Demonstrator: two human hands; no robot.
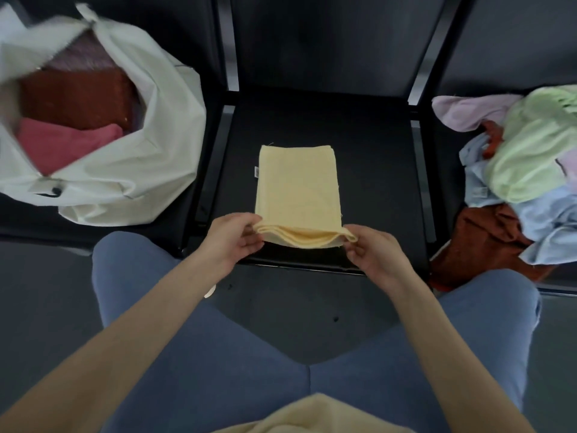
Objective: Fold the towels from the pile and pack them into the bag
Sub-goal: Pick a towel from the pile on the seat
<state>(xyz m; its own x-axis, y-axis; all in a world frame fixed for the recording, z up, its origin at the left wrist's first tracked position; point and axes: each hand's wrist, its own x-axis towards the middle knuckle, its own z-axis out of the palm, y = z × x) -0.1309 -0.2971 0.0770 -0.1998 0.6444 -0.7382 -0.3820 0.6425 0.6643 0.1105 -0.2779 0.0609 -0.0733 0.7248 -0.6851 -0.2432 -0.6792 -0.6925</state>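
Roughly midway, as far as the view showed: the white bag (125, 170) sat well off beyond the left hand (232, 237), open-mouthed, and it already held a dark red folded towel (78, 100) and a pink one (65, 145), with something striped behind them. Well apart from the right hand (373, 254), on its outer side, the pile (524, 182) was far from used up; green, pale blue, lilac and rust-brown towels lay heaped there unfolded. Between the two lay the black seat (374, 170) serving as the work surface, and on it, stretching away from both hands, the yellow towel (296, 185) lay folded into a narrow rectangle of several layers. The left hand pinched its near left corner, thumb on top and fingers curled beneath; the right hand pinched the near right corner the same way, raising the stacked edges slightly off the seat. By my reckoning this towel needed one more fold before going into the bag, and then the whole pile remained.
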